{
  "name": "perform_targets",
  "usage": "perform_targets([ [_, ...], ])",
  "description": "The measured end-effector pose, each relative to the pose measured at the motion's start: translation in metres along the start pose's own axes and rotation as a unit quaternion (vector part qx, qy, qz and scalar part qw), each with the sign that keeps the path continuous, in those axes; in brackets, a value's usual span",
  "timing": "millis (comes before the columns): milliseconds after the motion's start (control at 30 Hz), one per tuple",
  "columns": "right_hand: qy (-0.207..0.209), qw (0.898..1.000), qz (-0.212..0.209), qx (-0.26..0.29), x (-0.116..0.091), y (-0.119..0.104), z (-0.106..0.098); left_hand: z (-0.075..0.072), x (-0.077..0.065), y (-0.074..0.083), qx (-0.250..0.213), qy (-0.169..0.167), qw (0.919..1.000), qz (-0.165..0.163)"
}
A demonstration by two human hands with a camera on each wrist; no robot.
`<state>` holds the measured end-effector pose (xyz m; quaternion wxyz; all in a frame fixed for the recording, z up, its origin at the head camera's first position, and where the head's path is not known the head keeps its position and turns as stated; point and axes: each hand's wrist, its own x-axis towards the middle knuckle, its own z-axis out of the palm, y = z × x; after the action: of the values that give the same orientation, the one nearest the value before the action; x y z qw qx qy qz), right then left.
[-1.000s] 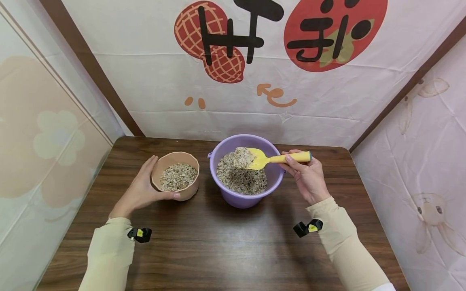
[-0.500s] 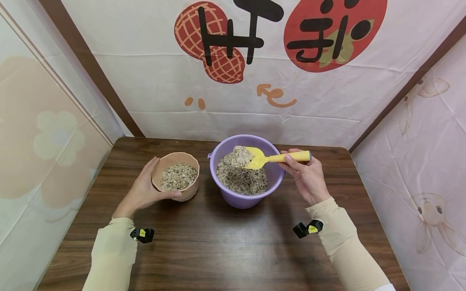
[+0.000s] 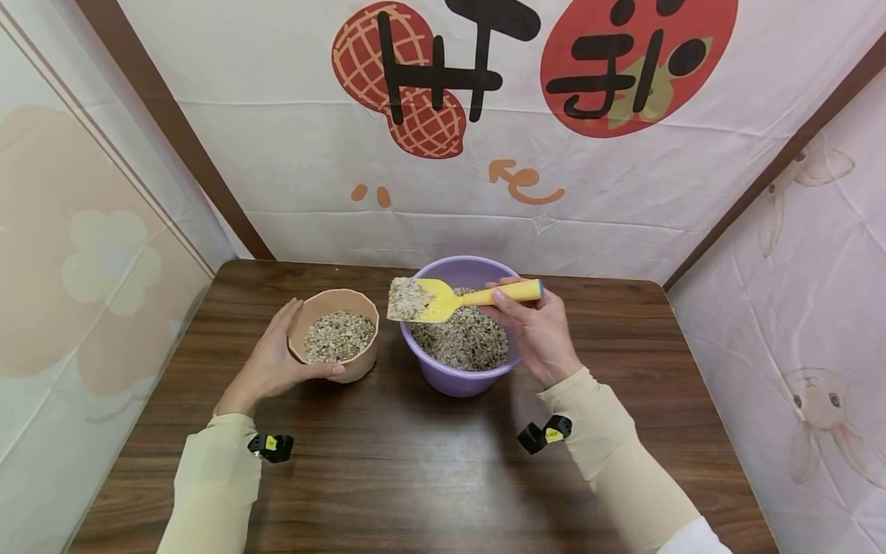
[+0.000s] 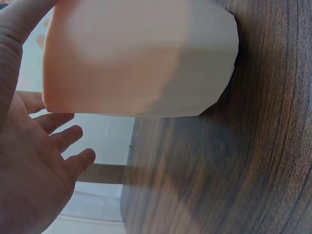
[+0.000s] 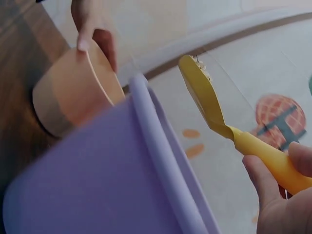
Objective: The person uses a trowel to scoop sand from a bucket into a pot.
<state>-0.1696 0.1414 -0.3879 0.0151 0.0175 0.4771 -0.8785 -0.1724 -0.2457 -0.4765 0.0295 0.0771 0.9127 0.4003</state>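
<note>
My right hand (image 3: pixel 545 332) grips the yellow handle of a toy shovel (image 3: pixel 441 302). Its blade is level and carries a heap of pale, speckled grit (image 3: pixel 408 298). The blade hangs over the left rim of a purple bucket (image 3: pixel 457 382), which holds more of this grit. To the left stands a peach-coloured pot (image 3: pixel 360 367) with grit in it. My left hand (image 3: pixel 266 364) holds the pot at its near left side, thumb along the front and fingers round the far left rim. In the left wrist view the pot's smooth wall (image 4: pixel 131 58) fills the top.
Pot and bucket stand side by side on a dark wood-grain table (image 3: pixel 429 477), with a narrow gap between them. Right behind the table hangs a white printed cloth (image 3: pixel 291 169). More printed cloth closes off the left and right sides.
My right hand has carried the loaded shovel left, from above the bucket's middle to its left rim. The left hand, pot and bucket have hardly moved.
</note>
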Motion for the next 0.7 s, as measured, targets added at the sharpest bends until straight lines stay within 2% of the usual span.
perform_targets([
  [333,-0.01,1.0,0.007,-0.027,0.002,0.032,0.044,0.0,0.0,0.0,0.002,-0.004,1.0,-0.002],
  [533,-0.019,0.999,0.005,-0.036,0.006,0.046,0.064,-0.001,0.0,-0.001,0.003,-0.006,1.0,-0.006],
  [700,-0.023,0.997,0.006,-0.073,0.006,0.057,0.076,0.0,0.0,-0.002,-0.002,-0.005,1.0,-0.002],
])
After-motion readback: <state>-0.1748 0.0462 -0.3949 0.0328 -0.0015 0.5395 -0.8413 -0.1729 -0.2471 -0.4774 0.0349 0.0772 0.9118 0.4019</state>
